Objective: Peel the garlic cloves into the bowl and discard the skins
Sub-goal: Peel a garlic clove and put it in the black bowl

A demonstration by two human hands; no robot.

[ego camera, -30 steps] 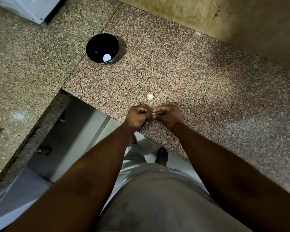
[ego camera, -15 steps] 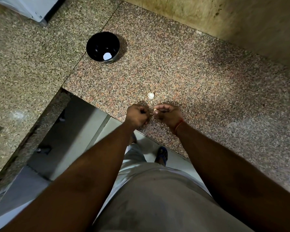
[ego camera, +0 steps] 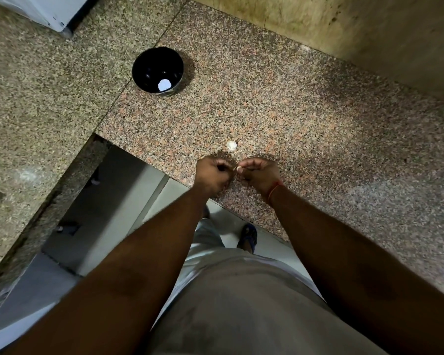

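Observation:
My left hand (ego camera: 212, 172) and my right hand (ego camera: 259, 174) meet fingertip to fingertip just above the counter's front edge. Between them they pinch a small pale garlic clove (ego camera: 239, 169), mostly hidden by the fingers. A second white clove (ego camera: 231, 145) lies loose on the granite just beyond my hands. Farther back and to the left stands a dark round bowl (ego camera: 149, 61); the pale spot inside it (ego camera: 164, 85) may be a clove or a reflection.
The speckled granite counter (ego camera: 305, 119) turns a corner, with a gap down to the floor at lower left. A beige wall (ego camera: 369, 34) runs along the back right. A white appliance (ego camera: 49, 11) sits at the top left. My foot (ego camera: 248, 237) shows below.
My hands have stayed together at the same spot, with only small finger movements on the clove. The loose clove and the bowl have not moved.

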